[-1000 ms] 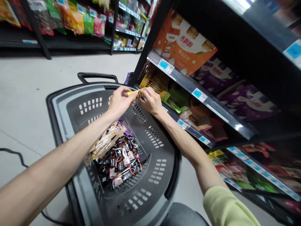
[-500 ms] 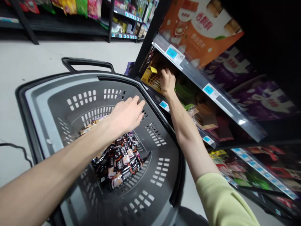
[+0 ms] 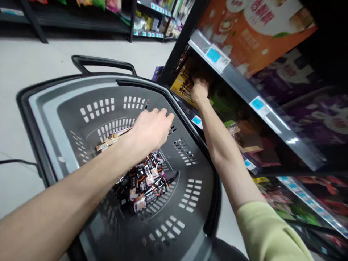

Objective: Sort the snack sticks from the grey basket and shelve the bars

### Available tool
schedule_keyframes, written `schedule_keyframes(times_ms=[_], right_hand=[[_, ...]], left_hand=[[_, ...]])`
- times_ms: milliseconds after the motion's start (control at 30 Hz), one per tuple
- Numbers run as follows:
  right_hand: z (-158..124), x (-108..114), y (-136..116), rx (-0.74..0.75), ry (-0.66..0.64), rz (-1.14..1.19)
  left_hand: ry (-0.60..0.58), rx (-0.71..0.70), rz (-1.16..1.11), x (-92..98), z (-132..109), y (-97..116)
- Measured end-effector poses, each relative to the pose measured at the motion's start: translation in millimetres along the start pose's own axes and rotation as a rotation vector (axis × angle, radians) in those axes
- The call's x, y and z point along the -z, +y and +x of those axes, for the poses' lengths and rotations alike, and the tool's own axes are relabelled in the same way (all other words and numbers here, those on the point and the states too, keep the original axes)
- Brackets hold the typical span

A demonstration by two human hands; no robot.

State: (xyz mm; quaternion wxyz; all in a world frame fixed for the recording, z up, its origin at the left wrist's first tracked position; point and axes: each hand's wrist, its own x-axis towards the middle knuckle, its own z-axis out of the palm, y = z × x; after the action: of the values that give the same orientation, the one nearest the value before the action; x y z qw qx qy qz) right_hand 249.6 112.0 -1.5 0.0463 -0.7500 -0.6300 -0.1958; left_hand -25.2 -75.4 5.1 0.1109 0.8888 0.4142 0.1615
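Observation:
My left hand [image 3: 154,128] hangs over the grey shopping basket [image 3: 92,90], palm down, its fingers loosely bent and apart with nothing seen in them. Beneath it, black-and-orange packets [image 3: 144,185] lie in the bottom of the basket, beside a brown package [image 3: 110,141] partly covered by my forearm. My right hand [image 3: 200,88] is inside the dim shelf compartment, at the right side of a yellow box [image 3: 181,85]. Its fingertips are lost in shadow and blur, so what they touch does not show.
A metal shelf edge [image 3: 239,85] with price tags runs just above my right arm. Large orange cartons [image 3: 252,36] and purple packages [image 3: 320,116] stand on it. Another black shelf [image 3: 81,21] crosses the back, beyond the pale floor [image 3: 54,65].
My right hand has gone deeper into the compartment beside the yellow box. My left hand keeps its place above the basket. The whole view has shifted slightly.

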Motion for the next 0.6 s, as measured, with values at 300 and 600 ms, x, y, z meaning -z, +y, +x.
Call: schedule_keyframes(times_ms=[300,600], right_hand=[[-16.2,29.1,-1.1,0.023,-0.173,0.066],[-109.7,58.2,-96.7,0.622,0.161,0.124]], left_hand=[[-0.059,0.076,0.044,0.5,-1.1,-6.6],[0.247,0.21,-0.14,12.5,-2.3,-15.3]])
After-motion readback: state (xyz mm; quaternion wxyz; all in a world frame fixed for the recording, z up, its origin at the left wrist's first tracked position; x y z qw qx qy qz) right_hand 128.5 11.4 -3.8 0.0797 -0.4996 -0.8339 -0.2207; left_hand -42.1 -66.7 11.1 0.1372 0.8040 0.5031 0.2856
